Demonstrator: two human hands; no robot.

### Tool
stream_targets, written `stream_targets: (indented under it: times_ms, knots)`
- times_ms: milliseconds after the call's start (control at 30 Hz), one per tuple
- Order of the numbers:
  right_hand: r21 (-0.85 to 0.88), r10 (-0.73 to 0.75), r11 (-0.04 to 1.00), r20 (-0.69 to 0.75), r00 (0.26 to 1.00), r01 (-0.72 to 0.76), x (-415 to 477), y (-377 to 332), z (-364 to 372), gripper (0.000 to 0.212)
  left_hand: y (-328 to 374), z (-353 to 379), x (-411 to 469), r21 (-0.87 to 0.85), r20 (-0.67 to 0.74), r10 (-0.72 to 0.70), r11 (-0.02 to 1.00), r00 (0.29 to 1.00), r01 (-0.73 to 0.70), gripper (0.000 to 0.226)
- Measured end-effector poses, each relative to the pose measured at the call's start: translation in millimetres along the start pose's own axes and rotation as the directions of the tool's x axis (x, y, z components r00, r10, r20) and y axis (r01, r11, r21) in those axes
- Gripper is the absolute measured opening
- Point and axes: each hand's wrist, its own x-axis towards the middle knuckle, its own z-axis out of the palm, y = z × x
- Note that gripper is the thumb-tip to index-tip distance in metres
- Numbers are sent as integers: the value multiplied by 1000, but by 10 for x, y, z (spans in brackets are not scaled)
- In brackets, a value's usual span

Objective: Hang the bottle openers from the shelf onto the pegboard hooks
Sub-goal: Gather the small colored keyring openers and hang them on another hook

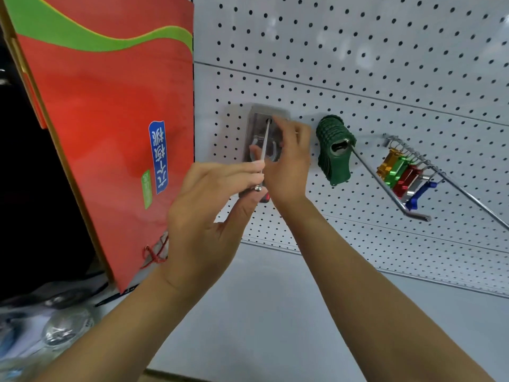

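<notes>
At the far left a red and green bag point(110, 111) leans against the edge of the pegboard point(385, 64).

The left hand point(209, 213) reaches up from the lower left, forearm slanting toward the board, palm turned right. Its fingers are closed together on the near end of a thin metal hook point(264, 150), just above the small ball at the hook's tip; the thumb lies under it.

That hook runs from the board toward the viewer and down. A packaged opener point(263, 133) hangs on it, threaded through the hole at the top of the pack and lying close to the board. The pack is grey and clear, long axis upright, top edge up; a curved metal piece shows through the front, though blur hides the details. A red bit shows at its lower end, behind the left thumb.

The right hand point(289, 164) comes up from the lower right, back of the hand toward the viewer, fingers bent and pressed against the right edge of the pack; whether they pinch it I cannot tell.

Right of it, a stack of green openers point(334, 150) hangs on a second hook. Further right, coloured openers point(402, 175) in gold, green, red, silver and blue hang in a row on a third. The grey shelf point(275, 312) below is near the viewer.
</notes>
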Motion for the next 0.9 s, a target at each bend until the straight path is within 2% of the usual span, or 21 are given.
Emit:
stream_targets:
  times_ms: [300,433,533,633,767,900]
  knots:
    - [55,30,998,-8,1000,-30,53,-30,66,54,37,8,-37,-3,-9,-47,999,999,47,15]
    - [70,46,996,4,999,-46,-227,-71,-262,52,71,17,-112,-32,-13,-103,994,995,103,21]
    - [0,73,997,-1,997,-73,-609,19,-591,46,69,72,-257,-41,27,-134,990,991,135,15]
    - [-100,150,982,-105,983,-161,-986,212,-964,32,119,179,-395,-54,123,-131,989,984,138,17]
    - [-6,337,932,-358,871,-364,-1217,342,-1519,17,289,412,-456,-124,247,-150,975,957,185,30]
    - [92,380,919,-469,797,-384,-1043,306,-1976,20,521,701,-415,-179,372,-188,946,909,269,46]
